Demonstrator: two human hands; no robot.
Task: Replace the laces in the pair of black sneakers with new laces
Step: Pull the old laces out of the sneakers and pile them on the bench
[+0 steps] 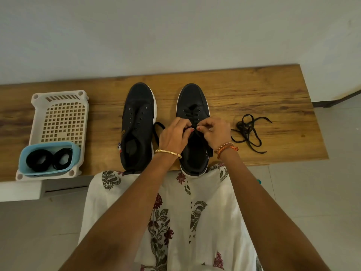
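While both hands work at the right shoe (193, 122), the left shoe (137, 122) stands beside it on the tabletop (273, 90) with bare eyelets, so by my reading the job is somewhere in its first half. The left hand (173, 135) and right hand (214, 132) each have a fingertip grip pinching the lace (192, 114) near the shoe's upper eyelets; whether they are pulling an old lace out or threading a new one in, I cannot tell. A loose lace (249, 132) lies tangled to the right of that shoe, probably one already removed. Two coiled black laces (48, 159), likely the new ones, sit in a blue tub (23, 159) in the white basket (60, 118) at the left, so most of the relacing looks undone
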